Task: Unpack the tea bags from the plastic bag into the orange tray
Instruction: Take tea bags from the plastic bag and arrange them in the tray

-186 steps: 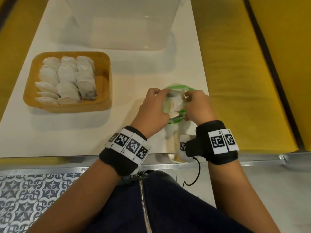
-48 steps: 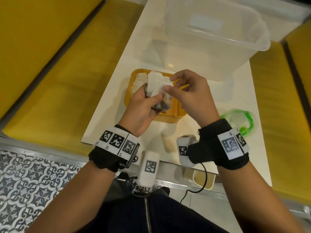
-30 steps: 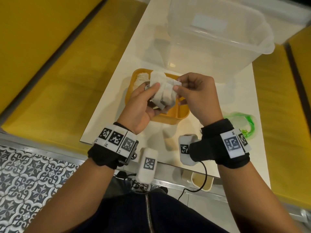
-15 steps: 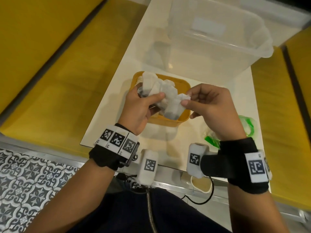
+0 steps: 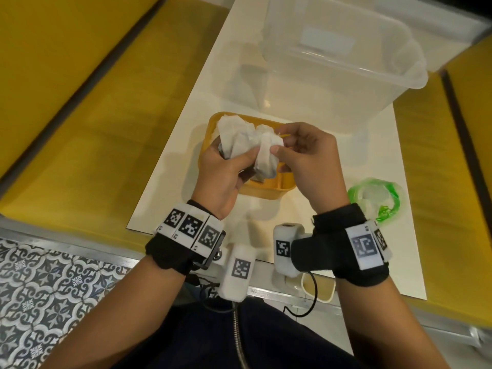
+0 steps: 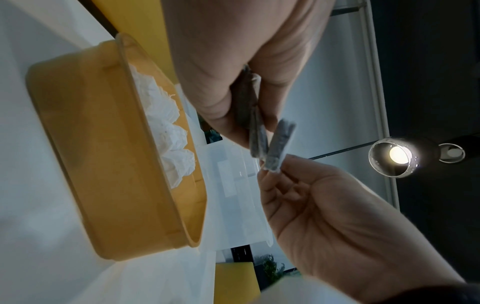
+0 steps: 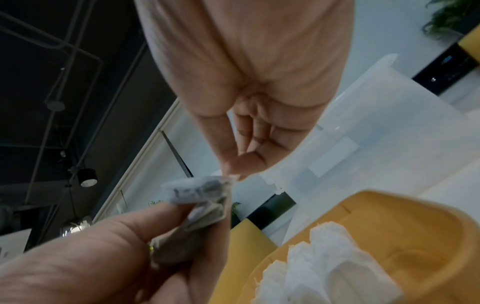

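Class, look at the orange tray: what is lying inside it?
White tea bags lie along one side of the orange tray. The hands and the held bunch hide the rest in the head view.

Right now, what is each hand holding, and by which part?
The left hand grips a bunch of tea bags around their lower ends. The right hand pinches one tea bag by its edge.

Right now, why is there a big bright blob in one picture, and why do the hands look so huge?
Left wrist view: a ceiling lamp glares into the lens. Both wrist views: the left hand and right hand sit close to very wide lenses, so they bulge and blur. Head view: evenly lit, with soft shadows on the table.
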A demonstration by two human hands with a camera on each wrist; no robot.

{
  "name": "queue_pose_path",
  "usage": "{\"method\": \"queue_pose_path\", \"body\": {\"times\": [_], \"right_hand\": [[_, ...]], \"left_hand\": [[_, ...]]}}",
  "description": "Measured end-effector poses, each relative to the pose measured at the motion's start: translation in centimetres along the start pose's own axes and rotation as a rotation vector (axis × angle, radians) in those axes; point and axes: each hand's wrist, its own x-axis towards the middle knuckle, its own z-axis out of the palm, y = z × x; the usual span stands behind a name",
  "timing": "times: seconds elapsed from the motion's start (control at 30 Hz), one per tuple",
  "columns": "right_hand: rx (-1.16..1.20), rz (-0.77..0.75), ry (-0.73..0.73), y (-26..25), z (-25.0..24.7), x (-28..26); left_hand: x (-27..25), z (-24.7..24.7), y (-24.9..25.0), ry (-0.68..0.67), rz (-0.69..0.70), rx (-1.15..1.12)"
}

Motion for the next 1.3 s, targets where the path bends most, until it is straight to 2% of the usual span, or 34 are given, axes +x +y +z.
{"method": "queue_pose_path", "body": {"times": [0.23, 0.37, 0.53, 0.7, 0.8, 0.93, 1.1, 1.3], "right_hand": [[0.050, 0.038, 0.067, 0.3, 0.1, 0.3], [-0.007, -0.006, 0.005, -0.3, -0.1, 0.5], [-0.305, -0.116, -0.188, -1.4, -0.7, 2.0], [-0.475, -0.198, -0.198, -1.9, -2.2, 3.6], [-0.659, -0.168, -0.294, -0.5, -2.5, 3.8], [-0.860, -0.134, -0.431, 1.9, -1.2, 3.8], [-0.929, -0.075, -0.508, 3.8, 0.6, 4.7], [-1.068, -0.058, -0.521, 4.1, 1.3, 5.6]], "left_hand": [[-0.5, 0.2, 0.0, -0.060, -0.016, 0.071], [-0.3, 0.3, -0.2, -0.058, 0.000, 0.112], [0.2, 0.1, 0.3, -0.044, 0.003, 0.102], [1.2, -1.3, 1.6, 0.069, 0.046, 0.033], [1.8, -3.2, 2.3, 0.169, 0.087, -0.016], [1.9, -4.5, 2.9, 0.231, 0.129, -0.021], [1.8, -4.9, 2.7, 0.251, 0.121, 0.004], [1.9, -5.0, 2.5, 0.263, 0.110, 0.016]]}}
